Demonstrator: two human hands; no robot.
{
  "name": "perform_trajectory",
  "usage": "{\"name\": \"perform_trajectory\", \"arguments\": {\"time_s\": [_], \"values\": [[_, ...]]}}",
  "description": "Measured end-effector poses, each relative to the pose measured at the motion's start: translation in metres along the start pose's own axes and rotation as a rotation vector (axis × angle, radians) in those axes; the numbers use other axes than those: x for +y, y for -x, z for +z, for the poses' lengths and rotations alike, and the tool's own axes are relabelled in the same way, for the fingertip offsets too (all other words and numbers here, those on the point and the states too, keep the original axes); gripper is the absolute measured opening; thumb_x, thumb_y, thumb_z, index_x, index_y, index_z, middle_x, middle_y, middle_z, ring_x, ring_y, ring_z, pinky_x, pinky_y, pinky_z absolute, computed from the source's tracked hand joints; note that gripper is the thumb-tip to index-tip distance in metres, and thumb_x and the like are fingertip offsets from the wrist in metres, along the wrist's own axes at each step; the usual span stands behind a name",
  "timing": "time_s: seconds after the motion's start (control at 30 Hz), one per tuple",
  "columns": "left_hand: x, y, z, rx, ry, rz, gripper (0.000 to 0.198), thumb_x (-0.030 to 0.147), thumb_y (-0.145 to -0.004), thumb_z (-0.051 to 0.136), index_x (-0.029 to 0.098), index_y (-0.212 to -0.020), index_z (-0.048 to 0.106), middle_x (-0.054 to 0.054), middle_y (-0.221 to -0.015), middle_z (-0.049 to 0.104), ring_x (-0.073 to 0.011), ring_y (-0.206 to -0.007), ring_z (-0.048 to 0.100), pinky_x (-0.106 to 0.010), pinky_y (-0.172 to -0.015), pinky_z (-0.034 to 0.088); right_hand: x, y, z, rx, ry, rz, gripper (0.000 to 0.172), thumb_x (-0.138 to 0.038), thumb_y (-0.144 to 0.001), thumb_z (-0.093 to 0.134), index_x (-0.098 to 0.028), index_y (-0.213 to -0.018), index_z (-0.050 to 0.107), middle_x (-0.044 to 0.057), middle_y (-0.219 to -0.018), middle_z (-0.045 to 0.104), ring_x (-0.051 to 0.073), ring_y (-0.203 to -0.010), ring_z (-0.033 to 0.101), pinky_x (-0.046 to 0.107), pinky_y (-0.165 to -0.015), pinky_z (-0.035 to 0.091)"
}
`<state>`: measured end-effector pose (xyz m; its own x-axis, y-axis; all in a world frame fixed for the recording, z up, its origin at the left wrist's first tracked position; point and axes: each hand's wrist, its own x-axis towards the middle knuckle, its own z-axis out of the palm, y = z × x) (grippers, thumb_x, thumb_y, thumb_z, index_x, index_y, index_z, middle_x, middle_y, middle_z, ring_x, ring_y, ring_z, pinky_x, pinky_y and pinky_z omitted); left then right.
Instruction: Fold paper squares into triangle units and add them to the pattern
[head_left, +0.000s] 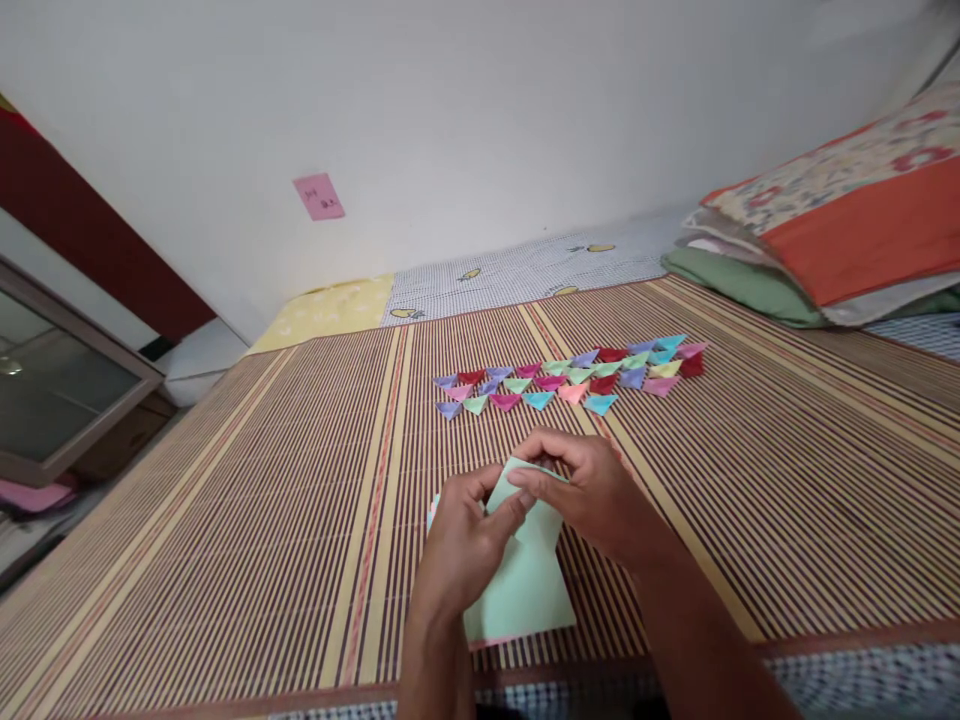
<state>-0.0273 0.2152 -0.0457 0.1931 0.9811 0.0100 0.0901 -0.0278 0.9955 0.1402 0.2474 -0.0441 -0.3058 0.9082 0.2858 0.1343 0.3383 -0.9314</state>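
Observation:
A pale green sheet of paper [504,482] is pinched between my two hands, near the front of the striped mat. My left hand [469,535] grips its lower left side, thumb on top. My right hand [581,490] closes on its upper right edge with thumb and fingers. Beneath them lies a stack of paper [525,595], its top sheet pale green and a pink edge showing at the front. Beyond my hands, several small folded paper triangles [550,383] in many colours lie in rows.
The striped mat [300,480] covers the bed. Folded bedding [795,255] with an orange and floral cover is piled at the far right. A pink note [319,197] is stuck to the white wall [480,120]. A framed glass panel [67,370] stands at the left.

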Motion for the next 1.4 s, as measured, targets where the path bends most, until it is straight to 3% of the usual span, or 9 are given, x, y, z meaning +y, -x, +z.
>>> {"name": "perform_trajectory", "arguments": {"time_s": [0.23, 0.4, 0.63, 0.8, 1.07, 1.23, 1.4], "values": [[-0.005, -0.003, -0.003, -0.058, -0.030, 0.042, 0.019, 0.034, -0.087, 0.072, 0.016, -0.080, 0.075, 0.001, -0.067, 0.054, -0.0118, -0.062, 0.043, -0.024, -0.059, 0.036, -0.003, 0.001, 0.003, 0.002, 0.044, -0.057, 0.019, -0.028, -0.091, 0.066, -0.019, -0.075, 0.065, -0.003, -0.069, 0.059, 0.013, -0.066, 0.054, 0.027, -0.061, 0.041], [-0.007, -0.004, 0.001, 0.055, 0.096, -0.059, 0.028, 0.038, -0.079, 0.080, 0.015, -0.068, 0.067, 0.001, -0.060, 0.055, -0.0103, -0.053, 0.045, -0.023, -0.050, 0.034, 0.000, -0.002, 0.003, 0.106, -0.017, -0.019, 0.027, -0.031, -0.094, 0.060, -0.019, -0.070, 0.059, -0.005, -0.060, 0.049, 0.011, -0.056, 0.043, 0.025, -0.052, 0.034], [-0.003, -0.002, 0.005, 0.130, 0.182, -0.026, 0.029, 0.039, -0.079, 0.081, 0.014, -0.071, 0.069, 0.001, -0.060, 0.057, -0.0097, -0.051, 0.047, -0.022, -0.049, 0.038, 0.005, -0.002, 0.007, 0.201, -0.101, 0.020, 0.032, -0.036, -0.096, 0.059, -0.020, -0.069, 0.054, -0.005, -0.061, 0.045, 0.010, -0.056, 0.040, 0.024, -0.050, 0.033], [-0.001, -0.002, 0.006, 0.132, 0.252, -0.028, 0.030, 0.040, -0.075, 0.084, 0.014, -0.071, 0.070, 0.001, -0.060, 0.058, -0.0091, -0.052, 0.048, -0.021, -0.049, 0.039, 0.006, -0.001, 0.006, 0.092, -0.185, 0.067, 0.027, -0.038, -0.093, 0.066, -0.019, -0.074, 0.060, -0.005, -0.063, 0.049, 0.010, -0.056, 0.042, 0.022, -0.049, 0.034], [-0.008, -0.004, 0.003, 0.207, 0.322, -0.060, 0.028, 0.039, -0.078, 0.082, 0.013, -0.077, 0.071, -0.001, -0.064, 0.064, -0.0111, -0.054, 0.055, -0.023, -0.053, 0.044, 0.010, -0.003, 0.004, 0.027, -0.256, 0.113, 0.025, -0.039, -0.092, 0.066, -0.018, -0.079, 0.063, -0.004, -0.065, 0.052, 0.011, -0.058, 0.045, 0.023, -0.052, 0.036], [-0.009, -0.008, 0.002, 0.230, 0.353, -0.058, 0.029, 0.034, -0.072, 0.087, 0.015, -0.075, 0.066, 0.002, -0.063, 0.063, -0.0089, -0.052, 0.053, -0.020, -0.051, 0.042, 0.015, -0.002, 0.001, -0.010, -0.191, 0.076, 0.027, -0.036, -0.094, 0.063, -0.019, -0.074, 0.057, -0.005, -0.065, 0.045, 0.010, -0.059, 0.040, 0.024, -0.053, 0.033], [-0.003, -0.010, 0.004, 0.277, 0.315, 0.045, 0.031, 0.030, -0.071, 0.088, 0.020, -0.085, 0.062, 0.003, -0.070, 0.067, -0.0101, -0.055, 0.056, -0.019, -0.051, 0.042, 0.023, -0.003, 0.000, -0.038, -0.204, 0.097, 0.028, -0.037, -0.093, 0.064, -0.019, -0.073, 0.055, -0.006, -0.065, 0.045, 0.011, -0.059, 0.040, 0.024, -0.054, 0.032]]}}
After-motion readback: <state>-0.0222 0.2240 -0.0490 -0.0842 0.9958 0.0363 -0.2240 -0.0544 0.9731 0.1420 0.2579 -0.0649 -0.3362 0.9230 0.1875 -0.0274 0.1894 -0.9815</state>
